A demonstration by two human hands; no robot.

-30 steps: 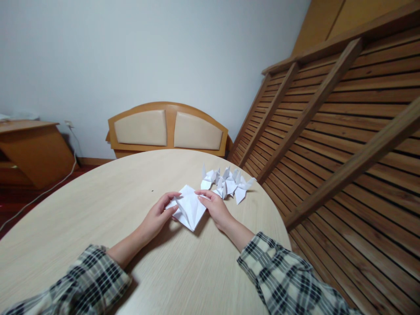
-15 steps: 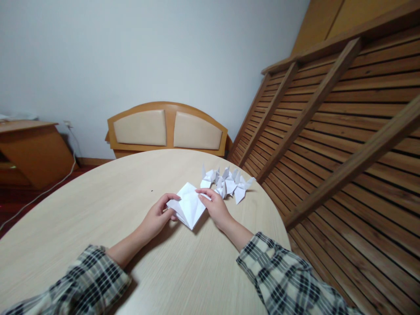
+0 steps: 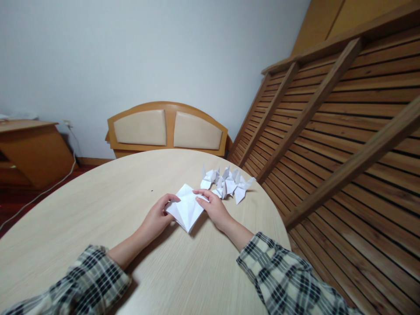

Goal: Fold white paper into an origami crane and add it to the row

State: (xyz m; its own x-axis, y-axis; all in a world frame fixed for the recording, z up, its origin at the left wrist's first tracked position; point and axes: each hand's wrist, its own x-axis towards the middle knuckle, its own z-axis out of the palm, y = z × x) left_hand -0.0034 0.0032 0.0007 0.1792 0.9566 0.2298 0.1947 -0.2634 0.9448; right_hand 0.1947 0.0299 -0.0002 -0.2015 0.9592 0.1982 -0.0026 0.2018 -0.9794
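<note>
A folded white sheet of paper [image 3: 187, 209], diamond-shaped with crease lines, is held just over the round table between both hands. My left hand [image 3: 161, 213] grips its left corner, thumb and fingers closed on the edge. On the right corner, my right hand [image 3: 214, 207] pinches the paper, fingers on top near the upper right edge. Beyond my right hand stand several folded white paper cranes [image 3: 227, 181], bunched together; some overlap, so their lower parts are partly hidden.
The pale round wooden table [image 3: 98, 210] fills the foreground. Behind it is a headboard [image 3: 169, 127] with two cream panels. A slatted wooden frame [image 3: 328, 131] leans along the right side. At the far left stands a wooden desk [image 3: 36, 153] with a cable [image 3: 52, 189] beside it.
The paper has come slightly toward me and to the left, and its left-hand layers now lie flatter together. Both hands keep their hold. The paper cranes have not moved.
</note>
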